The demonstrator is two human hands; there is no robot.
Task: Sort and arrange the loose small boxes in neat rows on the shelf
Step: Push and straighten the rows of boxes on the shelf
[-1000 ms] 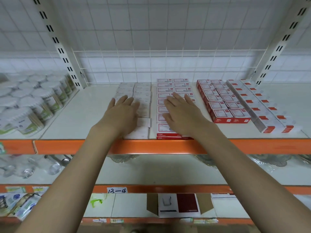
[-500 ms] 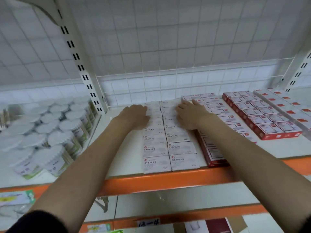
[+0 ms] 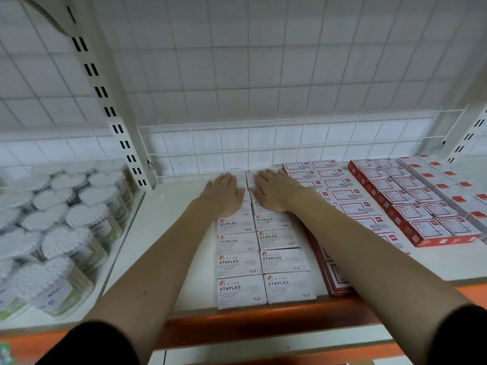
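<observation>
Two rows of white boxes marked STAPLES run from the shelf's front edge to the back. My left hand lies flat, palm down, on the far boxes of the left row. My right hand lies flat on the far boxes of the right row, fingers nearly at the back mesh. Neither hand grips anything. Right of them lie rows of white boxes with red trim, partly hidden under my right forearm, then red boxes stacked in rows.
The white shelf has an orange front rail and a wire mesh back. Several clear tubs of cotton swabs fill the neighbouring bay on the left. A slotted upright post stands between the bays. More red-and-white boxes sit at the far right.
Both hands have slid from the near boxes toward the back of the two staple rows. The view has moved closer and leftward.
</observation>
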